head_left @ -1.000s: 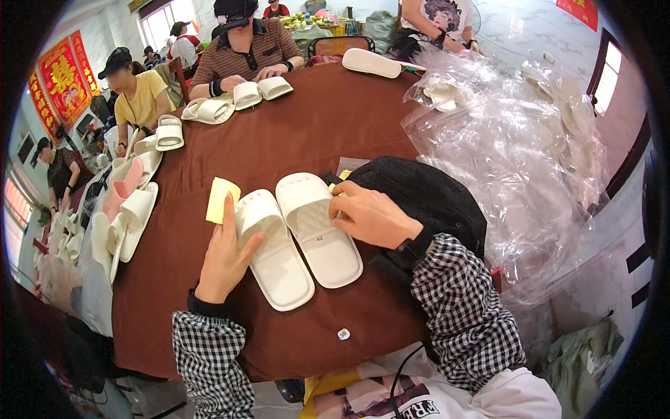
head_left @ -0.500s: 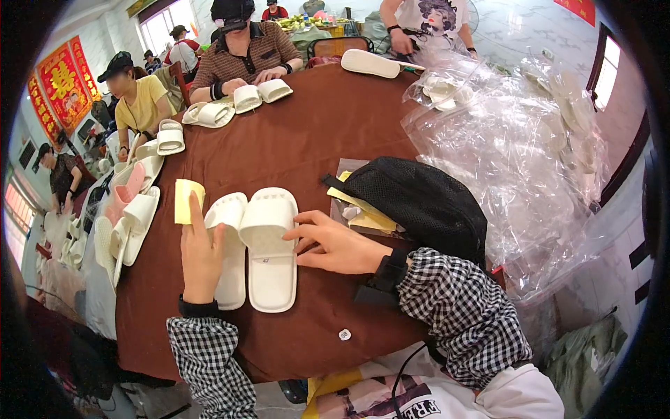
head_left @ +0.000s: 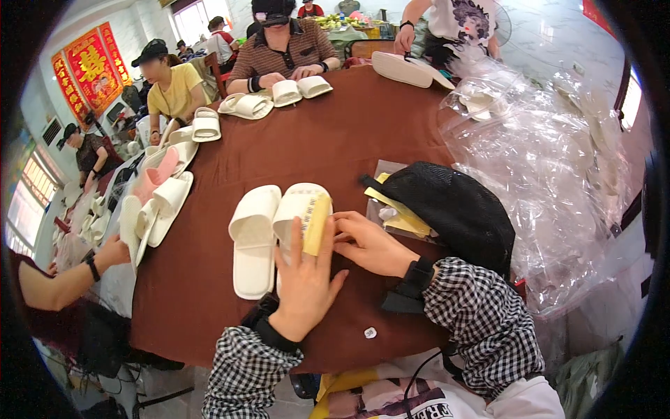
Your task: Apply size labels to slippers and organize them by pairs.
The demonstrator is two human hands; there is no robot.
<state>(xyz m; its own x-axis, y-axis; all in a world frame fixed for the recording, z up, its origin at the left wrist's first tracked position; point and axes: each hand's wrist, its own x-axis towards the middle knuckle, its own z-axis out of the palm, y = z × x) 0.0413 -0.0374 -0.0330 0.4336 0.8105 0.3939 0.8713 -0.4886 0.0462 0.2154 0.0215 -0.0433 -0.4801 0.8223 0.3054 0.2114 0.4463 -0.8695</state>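
l hand [head_left: 305, 279] flat, fingers spread fwd; r hand [head_left: 368, 243] beside it, fingers pointing left.

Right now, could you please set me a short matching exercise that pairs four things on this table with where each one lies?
Things:
1. yellow card
2. black mesh bag
3. clear plastic bags
4. small white disc

Places:
a. heaped at the table's right edge
b. near the table's front edge, alone
c. on a white slipper, under the left hand
d. just beyond the right hand

Pairs: 1-c, 2-d, 3-a, 4-b
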